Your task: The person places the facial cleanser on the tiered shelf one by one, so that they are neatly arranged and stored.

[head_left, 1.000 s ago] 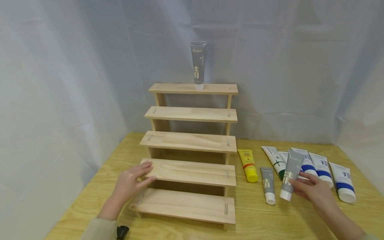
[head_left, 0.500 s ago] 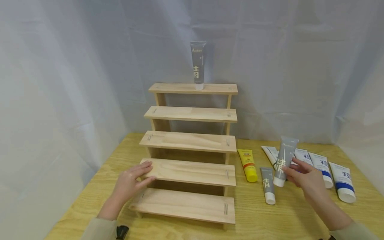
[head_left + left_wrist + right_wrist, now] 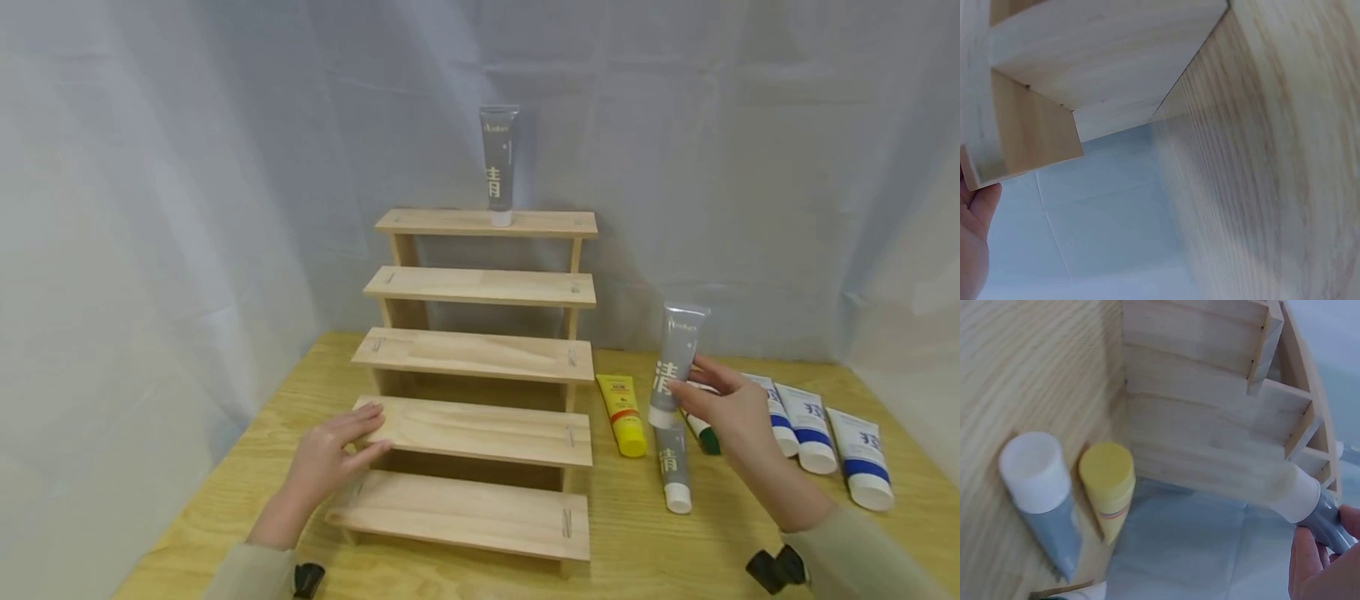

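Observation:
My right hand pinches a grey tube with a white cap pointing down, held in the air right of the stepped wooden stand. In the right wrist view this tube's cap overlaps the stand's side. A second grey tube lies on the table below it, beside a yellow tube. A third grey tube stands upright on its cap on the top step. My left hand holds the left end of the second-lowest step, its fingers on the top and the thumb near the front edge.
White tubes with blue bands lie at the right of the table. A green-capped tube is partly hidden behind my right hand. Pale cloth hangs behind and at the sides.
My right hand has lifted the grey tube and carried it left and up, away from the white tubes. The left hand has stayed on the step.

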Tool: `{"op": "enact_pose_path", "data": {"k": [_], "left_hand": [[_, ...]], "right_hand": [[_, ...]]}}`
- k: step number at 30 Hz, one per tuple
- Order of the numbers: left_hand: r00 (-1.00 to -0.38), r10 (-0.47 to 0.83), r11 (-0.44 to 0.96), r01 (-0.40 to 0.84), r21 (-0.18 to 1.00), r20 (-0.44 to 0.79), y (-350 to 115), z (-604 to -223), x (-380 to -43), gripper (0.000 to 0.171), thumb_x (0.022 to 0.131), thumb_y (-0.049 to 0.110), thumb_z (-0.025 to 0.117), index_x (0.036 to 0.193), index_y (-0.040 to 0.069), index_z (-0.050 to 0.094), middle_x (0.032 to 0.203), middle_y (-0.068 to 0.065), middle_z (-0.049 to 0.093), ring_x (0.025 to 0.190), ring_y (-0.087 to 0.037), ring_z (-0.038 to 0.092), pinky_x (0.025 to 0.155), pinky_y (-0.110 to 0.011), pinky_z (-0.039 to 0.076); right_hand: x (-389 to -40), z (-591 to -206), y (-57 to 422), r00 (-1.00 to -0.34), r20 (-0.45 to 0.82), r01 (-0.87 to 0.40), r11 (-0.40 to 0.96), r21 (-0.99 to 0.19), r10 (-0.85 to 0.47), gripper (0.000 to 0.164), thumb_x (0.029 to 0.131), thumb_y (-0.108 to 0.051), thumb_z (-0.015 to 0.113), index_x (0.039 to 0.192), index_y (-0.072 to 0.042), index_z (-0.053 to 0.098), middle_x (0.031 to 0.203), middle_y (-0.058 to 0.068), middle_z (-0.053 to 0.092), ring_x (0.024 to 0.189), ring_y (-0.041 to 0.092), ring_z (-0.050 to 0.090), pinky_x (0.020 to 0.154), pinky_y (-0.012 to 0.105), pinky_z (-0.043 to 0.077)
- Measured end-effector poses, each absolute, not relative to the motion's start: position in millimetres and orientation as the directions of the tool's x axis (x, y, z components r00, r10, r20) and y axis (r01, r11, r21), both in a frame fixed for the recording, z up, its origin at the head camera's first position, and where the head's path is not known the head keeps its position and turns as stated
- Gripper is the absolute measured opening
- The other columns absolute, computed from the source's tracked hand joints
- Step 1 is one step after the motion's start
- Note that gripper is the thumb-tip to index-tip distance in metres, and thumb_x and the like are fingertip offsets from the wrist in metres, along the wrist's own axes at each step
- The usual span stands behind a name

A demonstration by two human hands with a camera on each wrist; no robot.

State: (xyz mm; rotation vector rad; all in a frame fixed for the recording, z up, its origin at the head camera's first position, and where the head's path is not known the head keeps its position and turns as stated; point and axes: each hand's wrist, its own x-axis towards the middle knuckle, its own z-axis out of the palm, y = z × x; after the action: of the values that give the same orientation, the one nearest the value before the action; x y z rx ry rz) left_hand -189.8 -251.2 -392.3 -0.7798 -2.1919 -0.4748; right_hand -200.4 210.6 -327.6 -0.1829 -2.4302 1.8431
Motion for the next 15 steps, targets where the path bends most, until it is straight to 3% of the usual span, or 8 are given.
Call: {"op": "enact_pose_path", "data": {"k": [7, 15], "left_hand": [[-0.537, 0.386, 0.747, 0.660, 0.087, 0.750, -251.0, -392.5, -189.5, 0.058, 0.081, 0.052, 0.051, 0.090, -0.003, 0.068, 0.099, -0.015, 0.063, 0.088, -0.028, 0.062, 0.071, -0.040, 0.051], [-0.528, 0.389, 0.743, 0.664, 0.082, 0.755, -250.4, -391.1, -189.0, 0.059, 0.082, 0.053, 0.050, 0.089, -0.003, 0.068, 0.098, -0.016, 0.064, 0.086, -0.028, 0.062, 0.071, -0.040, 0.051]], "right_hand": [[-208.7, -312.8, 192.9, -0.990, 0.055, -0.028, 0.206, -0.978, 0.128, 0.077, 0.074, -0.040, 0.068, 0.136, -0.010, 0.035, 0.129, 0.016, 0.043, 0.097, 0.011, 0.051, 0.075, 0.019, 0.049], [-216.0, -302.2, 176.3, -0.989, 0.103, -0.087, 0.146, -0.985, 0.102, 0.076, 0.072, -0.037, 0.070, 0.134, -0.008, 0.037, 0.124, 0.014, 0.045, 0.099, 0.015, 0.051, 0.077, 0.019, 0.049]]}}
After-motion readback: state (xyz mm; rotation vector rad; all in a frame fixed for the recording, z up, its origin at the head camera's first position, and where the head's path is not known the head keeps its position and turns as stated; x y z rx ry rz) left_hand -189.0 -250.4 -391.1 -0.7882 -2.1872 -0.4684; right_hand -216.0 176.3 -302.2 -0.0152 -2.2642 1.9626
